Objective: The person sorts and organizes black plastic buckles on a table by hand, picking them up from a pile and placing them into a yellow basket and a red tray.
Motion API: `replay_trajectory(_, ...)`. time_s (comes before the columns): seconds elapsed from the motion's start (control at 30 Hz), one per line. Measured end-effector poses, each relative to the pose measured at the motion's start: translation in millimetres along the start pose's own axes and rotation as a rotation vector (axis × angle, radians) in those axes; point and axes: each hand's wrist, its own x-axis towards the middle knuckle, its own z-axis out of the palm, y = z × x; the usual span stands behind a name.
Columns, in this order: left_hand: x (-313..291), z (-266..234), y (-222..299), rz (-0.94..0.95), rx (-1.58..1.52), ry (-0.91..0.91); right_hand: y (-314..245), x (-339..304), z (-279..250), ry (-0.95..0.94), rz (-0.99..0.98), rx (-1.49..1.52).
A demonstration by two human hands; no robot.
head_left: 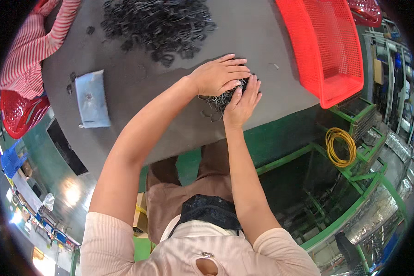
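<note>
Both of my hands are around a small pile of thin dark ring-like pieces (220,102) on the grey tabletop (170,131). My left hand (220,75) lies along the far side of the pile, its fingers stretched out to the right. On the right side, my right hand (242,105) has its fingers extended away from me, their tips close to the left fingertips. The hands partly hide the pile. A few loose pieces show at its near left edge. Farther off is a large heap of similar black pieces (156,25).
A red plastic basket (324,60) stands at the table's right side. At left lie a light blue zip pouch (92,100) and a few stray black pieces. A person in a striped sleeve (62,27) is at the far left. Yellow coiled hose (340,147) hangs on a green frame.
</note>
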Motion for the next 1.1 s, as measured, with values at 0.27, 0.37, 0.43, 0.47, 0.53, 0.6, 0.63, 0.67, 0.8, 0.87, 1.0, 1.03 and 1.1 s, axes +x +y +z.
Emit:
replay_trajectory(0.27, -143.9, -27.4, 14.9, -0.077, -0.022, 0.017, -82.9, -101.5, 41.3, -0.018, -0.033, 0.022)
replay_trajectory(0.37, -197.4, -41.2, 24.5, -0.176, -0.065, 0.009, -116.3, -131.1, 53.4, -0.070, -0.078, 0.043)
replay_trajectory(0.43, -225.1, -47.2, 28.7, -0.236, -0.072, 0.022, -132.1, -145.3, 57.5, -0.126, -0.119, 0.064)
replay_trajectory(0.47, -237.7, -49.8, 30.7, -0.269, -0.080, 0.027, -138.4, -151.8, 58.7, -0.158, -0.135, 0.085)
replay_trajectory(0.53, -259.1, -54.3, 36.9, -0.329, -0.069, 0.038, -149.0, -161.5, 58.1, -0.227, -0.171, 0.122)
replay_trajectory(0.6, -271.3, -62.3, 45.9, -0.383, -0.027, 0.055, -147.6, -151.5, 49.3, -0.242, -0.226, 0.125)
replay_trajectory(0.63, -274.3, -66.1, 50.6, -0.406, -0.012, 0.037, -140.4, -135.6, 42.2, -0.213, -0.248, 0.125)
replay_trajectory(0.67, -273.2, -68.7, 55.9, -0.415, -0.014, 0.080, -128.7, -117.2, 36.3, -0.187, -0.272, 0.125)
replay_trajectory(0.8, -281.6, -74.2, 73.3, -0.636, 0.159, 0.334, -38.2, 7.3, 2.1, -0.001, -0.056, -0.002)
replay_trajectory(0.87, -284.2, -68.2, 77.2, -0.893, 0.452, 0.550, 21.8, 65.0, -17.7, 0.007, -0.068, -0.308)
replay_trajectory(1.0, -297.6, -41.2, 62.5, -1.133, 0.363, 0.673, 56.3, 71.5, -18.9, -0.047, -0.171, -0.349)
replay_trajectory(1.03, -303.1, -39.3, 54.4, -1.100, 0.430, 0.647, 48.4, 57.6, -16.8, -0.077, -0.218, -0.318)
replay_trajectory(1.1, -311.1, -47.5, 40.0, -1.087, 0.466, 0.621, 15.8, 14.1, -6.5, -0.167, -0.324, -0.263)
